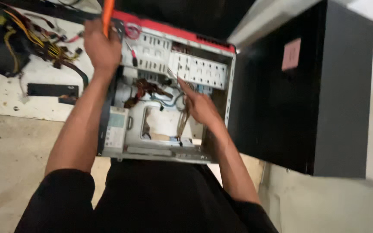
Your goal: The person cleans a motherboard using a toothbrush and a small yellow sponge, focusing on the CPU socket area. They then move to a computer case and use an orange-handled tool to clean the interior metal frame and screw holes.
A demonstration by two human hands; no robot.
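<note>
Open computer case (169,149) lying on the floor before the person; right hand (201,105) reaching inside it, fingers pinching thin wires (182,118); left hand (101,47) gripping an orange tool (107,17) at the far red-edged end; loose cables (35,41) lying beyond

Your whole view is smeared by motion, so small parts inside the open case (169,103) can't be told apart. Your left hand (101,48) covers the lower end of the orange tool (108,15), and the top edge cuts off its other end. Your right hand (199,105) blurs into the wires (182,123); whether its fingers pinch them can't be told. The cable heap (26,39) runs off the left edge. The black case (307,90) hides the floor behind it.
</note>
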